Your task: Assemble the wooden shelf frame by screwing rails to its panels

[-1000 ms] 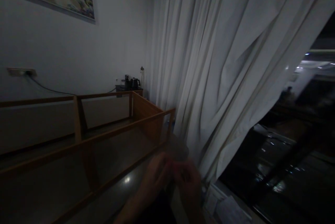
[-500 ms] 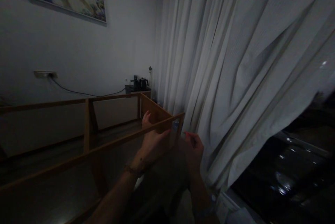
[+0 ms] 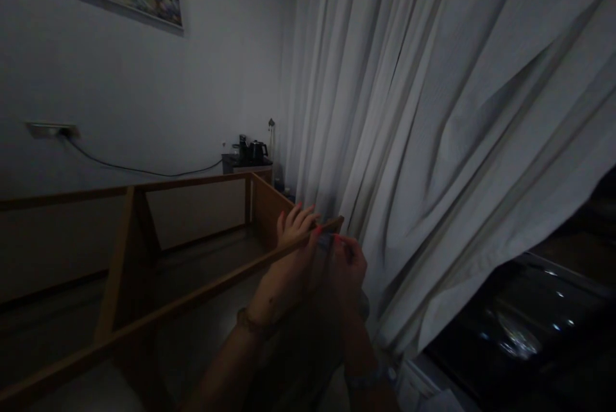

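A brown wooden frame (image 3: 206, 300) with rails, a divider and an end panel stretches from the lower left to the middle. My left hand (image 3: 291, 255) is at its near right corner. Its thumb lies along the near rail and its fingers reach over to the inner side, by the end panel. Just outside that corner, my right hand (image 3: 350, 266) is pinched, fingertips close to the rail's end. Whatever sits in the pinch is too small and dark to make out. A bluish patch shows between the two hands.
A pale curtain (image 3: 385, 142) hangs close on the right. Behind the frame, a small cabinet (image 3: 248, 168) bears a dark kettle (image 3: 258, 150). A cord (image 3: 139, 170) runs along the wall from a socket (image 3: 51, 130). Dark glossy items (image 3: 510, 328) are at lower right.
My left hand has moved right and up to the frame's corner, its fingers now over the rail. My right hand has come slightly closer to it. The view has shifted a little.
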Action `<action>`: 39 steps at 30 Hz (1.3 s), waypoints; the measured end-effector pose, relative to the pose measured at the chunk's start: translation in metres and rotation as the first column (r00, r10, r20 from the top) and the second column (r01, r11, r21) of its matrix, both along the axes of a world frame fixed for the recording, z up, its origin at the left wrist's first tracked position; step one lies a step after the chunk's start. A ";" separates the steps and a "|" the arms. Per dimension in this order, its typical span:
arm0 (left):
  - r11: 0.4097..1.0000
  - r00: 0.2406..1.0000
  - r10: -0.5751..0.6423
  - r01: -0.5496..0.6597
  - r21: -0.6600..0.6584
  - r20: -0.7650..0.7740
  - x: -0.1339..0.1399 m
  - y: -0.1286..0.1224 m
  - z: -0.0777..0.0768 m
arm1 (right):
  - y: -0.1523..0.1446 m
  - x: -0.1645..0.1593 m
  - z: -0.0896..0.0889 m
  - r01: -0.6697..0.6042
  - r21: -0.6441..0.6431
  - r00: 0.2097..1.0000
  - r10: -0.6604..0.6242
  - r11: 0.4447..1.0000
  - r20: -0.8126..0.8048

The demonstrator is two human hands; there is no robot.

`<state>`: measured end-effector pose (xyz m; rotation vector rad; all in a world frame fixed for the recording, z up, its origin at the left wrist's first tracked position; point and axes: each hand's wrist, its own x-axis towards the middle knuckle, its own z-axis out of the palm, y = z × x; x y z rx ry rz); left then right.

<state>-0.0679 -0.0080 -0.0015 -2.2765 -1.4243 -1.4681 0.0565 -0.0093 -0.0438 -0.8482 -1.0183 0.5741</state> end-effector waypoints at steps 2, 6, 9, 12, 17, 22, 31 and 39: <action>0.999 0.999 -0.030 0.029 0.044 0.016 0.001 0.003 0.000 | 0.003 -0.001 -0.003 -0.002 0.002 1.000 0.002 1.000 -0.008; 0.985 0.989 -0.135 0.127 0.121 0.062 0.003 0.010 -0.004 | 0.007 -0.005 -0.006 -0.012 0.015 1.000 0.012 1.000 -0.012; 0.985 0.977 -0.154 0.139 0.102 0.150 0.006 0.012 -0.008 | 0.010 -0.007 -0.007 -0.028 0.023 1.000 0.028 0.999 -0.001; 0.984 0.966 -0.175 0.163 0.076 0.189 0.008 0.012 -0.011 | 0.014 -0.008 -0.006 -0.043 0.032 0.999 0.043 0.999 0.009; 0.980 0.967 -0.193 0.181 0.084 0.167 0.007 0.012 -0.011 | 0.016 -0.008 -0.002 -0.075 0.038 0.997 0.074 0.996 0.013; 0.979 0.967 -0.196 0.184 0.087 0.162 0.006 0.011 -0.011 | 0.019 -0.006 -0.001 -0.114 0.024 0.993 0.113 0.993 0.015; 0.988 0.968 -0.149 0.139 0.061 0.200 0.010 0.015 -0.012 | 0.027 0.011 0.015 -0.281 -0.065 0.956 0.285 0.958 0.066; 0.990 0.973 -0.138 0.132 0.044 0.185 0.009 0.011 -0.011 | 0.021 0.014 0.025 -0.286 -0.143 0.952 0.298 0.948 0.074</action>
